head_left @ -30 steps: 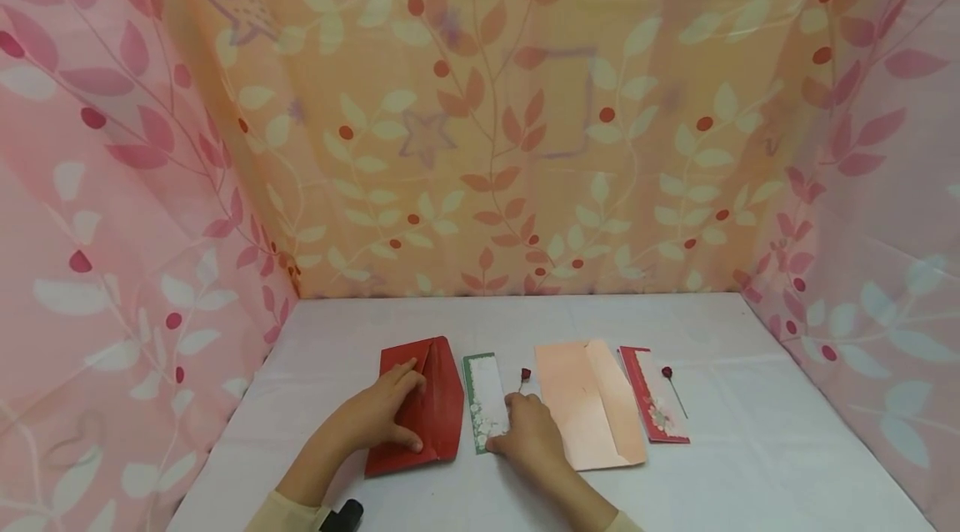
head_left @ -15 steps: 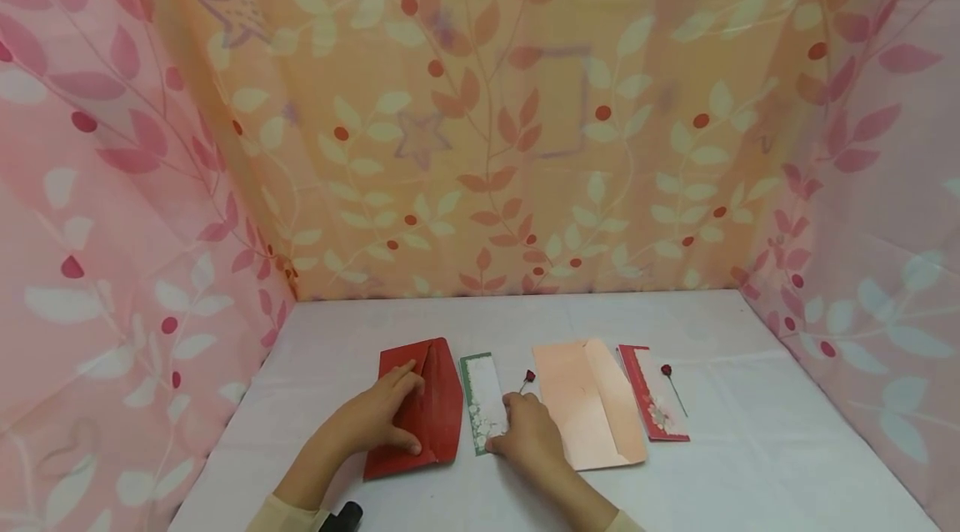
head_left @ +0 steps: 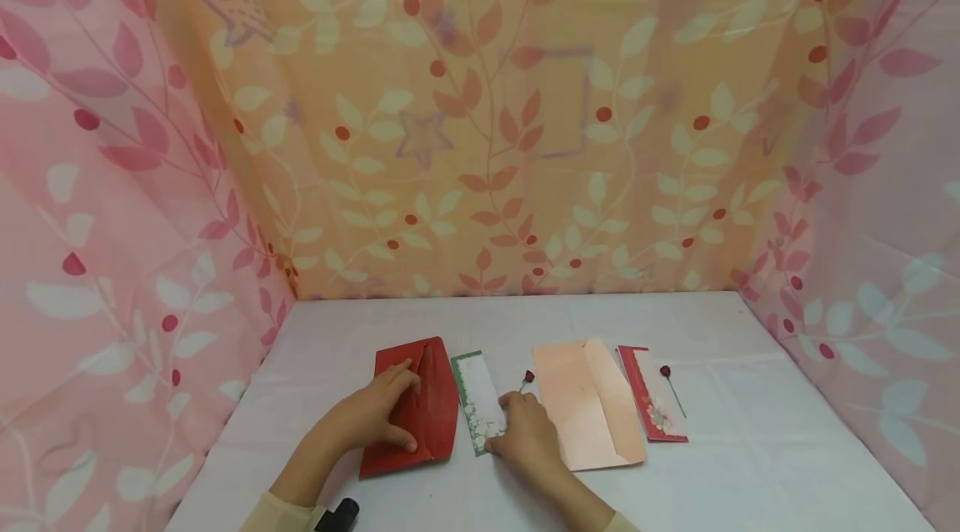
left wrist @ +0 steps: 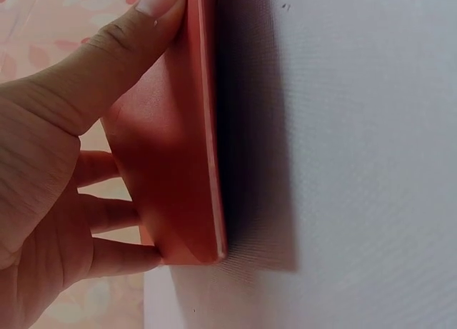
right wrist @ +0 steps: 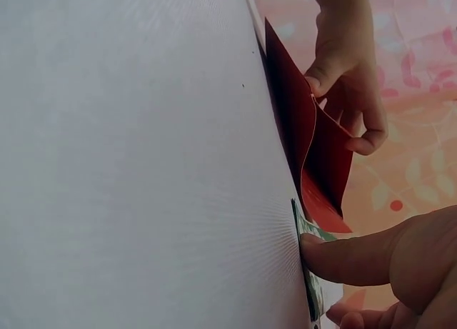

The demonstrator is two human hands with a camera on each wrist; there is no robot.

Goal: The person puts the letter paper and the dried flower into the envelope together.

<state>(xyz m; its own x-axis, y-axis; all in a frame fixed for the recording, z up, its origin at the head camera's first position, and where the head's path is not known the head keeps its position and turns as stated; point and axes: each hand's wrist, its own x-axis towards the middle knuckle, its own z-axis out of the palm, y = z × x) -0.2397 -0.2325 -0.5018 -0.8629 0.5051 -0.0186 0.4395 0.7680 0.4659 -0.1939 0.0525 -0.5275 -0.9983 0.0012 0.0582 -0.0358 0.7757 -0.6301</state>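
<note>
My left hand (head_left: 367,414) grips the red envelope (head_left: 442,407) across its width, thumb near the front edge and fingers further back. Its mouth gapes on the right in the right wrist view, flap spread outward. In the left wrist view the thumb (left wrist: 107,65) presses one side of the envelope (left wrist: 171,165) and the fingertips touch another edge. My right hand (head_left: 531,436) holds the lower right part of a green-bordered floral card (head_left: 480,399), thumb at its near end. The card (right wrist: 321,290) lies low over the cloth, its far end tilted toward the envelope's mouth.
Just beyond my right hand lies a small dark-red artificial rose (head_left: 528,377). Right of it are a peach envelope (head_left: 573,407), a red-bordered floral card (head_left: 652,399) and another stemmed rose (head_left: 666,372). Everything rests on a white cloth (head_left: 765,465), with patterned curtains (head_left: 510,115) around it.
The green-bordered card has swung its far end left, closer to the red envelope. The red envelope and both hands have shifted slightly left. The near rose has moved a little right.
</note>
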